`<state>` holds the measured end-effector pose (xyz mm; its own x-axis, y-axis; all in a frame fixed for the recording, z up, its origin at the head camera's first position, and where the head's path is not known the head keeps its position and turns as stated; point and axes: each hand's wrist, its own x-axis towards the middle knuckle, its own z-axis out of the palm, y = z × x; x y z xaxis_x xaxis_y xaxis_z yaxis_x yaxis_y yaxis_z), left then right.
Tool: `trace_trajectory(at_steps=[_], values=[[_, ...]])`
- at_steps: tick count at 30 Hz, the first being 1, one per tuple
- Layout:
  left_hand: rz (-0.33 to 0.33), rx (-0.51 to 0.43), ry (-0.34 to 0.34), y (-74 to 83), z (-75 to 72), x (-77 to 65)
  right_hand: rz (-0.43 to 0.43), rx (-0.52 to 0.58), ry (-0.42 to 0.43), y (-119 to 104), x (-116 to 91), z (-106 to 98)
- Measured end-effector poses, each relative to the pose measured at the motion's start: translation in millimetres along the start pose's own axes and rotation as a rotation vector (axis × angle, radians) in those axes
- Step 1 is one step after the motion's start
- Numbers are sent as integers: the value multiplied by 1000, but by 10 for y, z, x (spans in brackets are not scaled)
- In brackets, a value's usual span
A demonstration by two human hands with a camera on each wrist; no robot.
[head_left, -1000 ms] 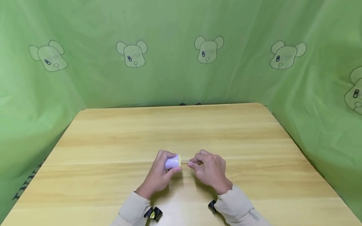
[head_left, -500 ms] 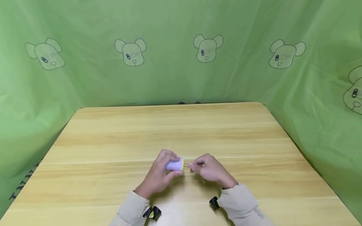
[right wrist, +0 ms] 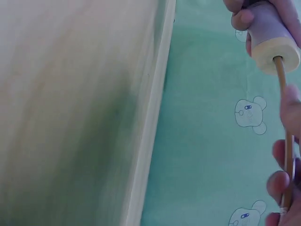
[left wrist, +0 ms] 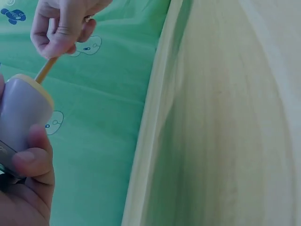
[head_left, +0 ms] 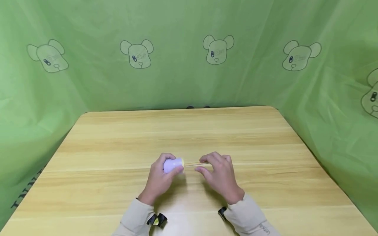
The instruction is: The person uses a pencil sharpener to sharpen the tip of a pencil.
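Note:
A lavender cylinder [head_left: 173, 164] with a pale yellow end cap lies in my left hand [head_left: 159, 178], thumb on the near side and fingers over the far side. It is held sideways above the table, cap facing right. From a round hole in the cap [right wrist: 277, 54], a thin tan stick [head_left: 193, 164] runs to my right hand [head_left: 220, 175]. In the left wrist view, the right fingers pinch this stick [left wrist: 45, 70] a little way from the cap. The right wrist view shows its outer part [right wrist: 288, 165] passing along the thumb and fingers. Its inner end is hidden inside the cylinder.
Both hands are over the front half of a light wooden table [head_left: 189, 137] with rounded back corners. A green curtain [head_left: 177, 85] printed with bear heads surrounds it. Black straps [head_left: 157, 220] show at the cuffs.
The left hand and cylinder have shifted left and slightly up. More of the stick shows between the hands, and the right hand has turned, its fingers less tightly bunched than half a second ago.

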<state>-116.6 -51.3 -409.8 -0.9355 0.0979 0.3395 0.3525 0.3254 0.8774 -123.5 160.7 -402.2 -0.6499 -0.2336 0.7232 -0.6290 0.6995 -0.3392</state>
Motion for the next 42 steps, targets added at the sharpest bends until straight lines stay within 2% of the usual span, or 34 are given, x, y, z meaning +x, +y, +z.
trace_trajectory(at_steps=[7, 9, 11, 13, 16, 19, 22, 25, 27, 32, 34, 36, 39, 42], values=[[-42, -70, -63, 24, -22, 22, -194, -126, 309, 18, -3, 79], [-58, -69, -73, 29, -25, 25, -230, -149, 353, 23, -4, 96], [-73, -66, -82, 37, -31, 25, -245, -154, 356, 27, -7, 105], [-88, -51, -90, 39, -34, 25, -224, -139, 312, 26, -18, 102], [-96, -17, -111, 36, -37, 21, -145, -100, 194, 17, -47, 82], [-72, 18, -133, 21, -41, 14, -7, -50, 35, -12, -70, 44], [-27, 37, -152, -2, -45, 8, 183, 20, -121, -42, -67, -2], [50, 53, -170, -24, -43, 6, 365, 92, -255, -52, -35, -55], [125, 72, -183, -35, -39, 2, 469, 160, -349, -41, -7, -94], [329, 121, -235, -54, 9, -18, 654, 451, -620, 101, 47, -208], [354, 133, -241, -49, 31, -31, 666, 516, -673, 162, 47, -227], [332, 141, -226, -39, 42, -40, 623, 484, -683, 191, 46, -233], [220, 131, -189, -17, 16, -42, 506, 388, -602, 173, 42, -217], [97, 87, -165, 1, -25, -28, 355, 259, -467, 135, 33, -201]])
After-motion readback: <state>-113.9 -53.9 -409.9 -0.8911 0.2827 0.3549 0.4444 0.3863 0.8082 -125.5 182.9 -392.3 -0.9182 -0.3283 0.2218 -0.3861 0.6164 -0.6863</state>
